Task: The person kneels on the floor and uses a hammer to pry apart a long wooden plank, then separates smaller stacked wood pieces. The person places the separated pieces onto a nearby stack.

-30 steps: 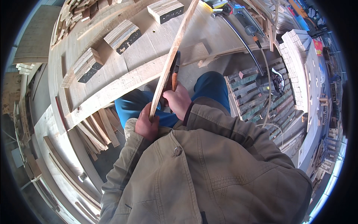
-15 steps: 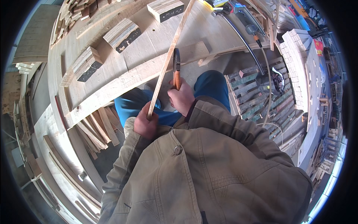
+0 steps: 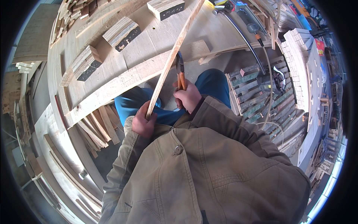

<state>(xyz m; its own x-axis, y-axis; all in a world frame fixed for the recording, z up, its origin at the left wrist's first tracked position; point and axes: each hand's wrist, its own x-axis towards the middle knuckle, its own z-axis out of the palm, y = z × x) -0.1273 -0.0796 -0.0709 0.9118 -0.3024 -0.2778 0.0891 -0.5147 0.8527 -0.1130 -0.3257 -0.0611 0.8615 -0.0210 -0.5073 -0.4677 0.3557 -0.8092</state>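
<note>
My left hand [image 3: 143, 122] is closed round the lower end of a long, thin wooden strip [image 3: 168, 66], which slants up and away over the bench. In my right hand [image 3: 189, 98] is a pair of pincers [image 3: 180, 67] with orange handles and a dark metal head. The two handles show slightly apart, with my fingers around them. The head of the pincers is right beside the strip, partly behind it, so whether the jaws touch the wood cannot be made out.
A wooden workbench [image 3: 112, 86] spans the front, carrying three laminated blocks [image 3: 121, 33] with black-marked ends. Scrap wood [image 3: 76, 9] is piled at far left. A dark metal bar [image 3: 242, 37] and a hose [image 3: 269, 78] lie right, above slatted pallet boards [image 3: 257, 91]. Stacked pale pieces [image 3: 294, 67] stand beyond.
The pincers have shifted a little right and turned, their handles now showing apart. The strip's far end has swung right, while my left hand has moved slightly left.
</note>
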